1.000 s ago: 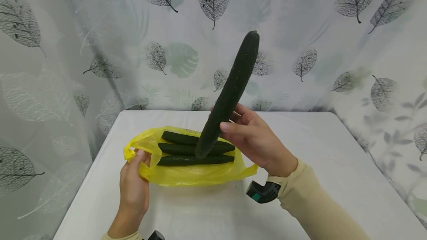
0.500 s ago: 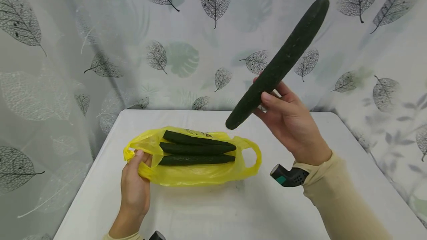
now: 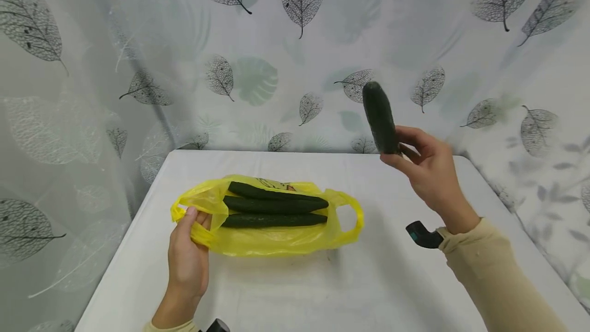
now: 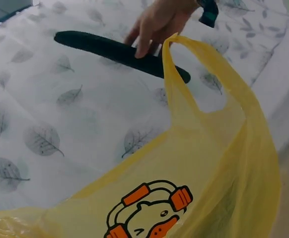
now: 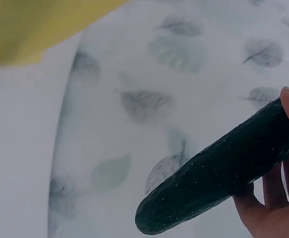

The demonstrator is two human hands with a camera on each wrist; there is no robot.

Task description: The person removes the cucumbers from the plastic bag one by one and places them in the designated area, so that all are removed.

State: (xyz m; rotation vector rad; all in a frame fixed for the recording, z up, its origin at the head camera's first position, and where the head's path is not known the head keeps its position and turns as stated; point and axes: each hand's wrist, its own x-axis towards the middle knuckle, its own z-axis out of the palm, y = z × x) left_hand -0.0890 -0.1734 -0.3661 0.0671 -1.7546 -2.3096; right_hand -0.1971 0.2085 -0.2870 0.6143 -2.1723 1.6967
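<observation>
My right hand (image 3: 433, 173) grips a dark green cucumber (image 3: 380, 117) in the air above the table's back right part. In the head view its end points toward me, so it looks short; the right wrist view shows more of the cucumber (image 5: 219, 171) between thumb and fingers. My left hand (image 3: 188, 257) pinches the left handle of a yellow plastic bag (image 3: 276, 245). Inside the bag's mouth lie three more cucumbers (image 3: 276, 205), side by side. The left wrist view shows a cartoon print on the bag (image 4: 134, 168) and its free loop handle.
A white table (image 3: 286, 296) carries the bag. Behind it hangs a leaf-patterned curtain (image 3: 304, 65), close to the table's back edge. The bag's right handle (image 3: 357, 219) stands out as a loop.
My right hand has carried the cucumber from over the bag to the right, and the cucumber has turned end-on to the head view. My left hand keeps holding the bag's handle.
</observation>
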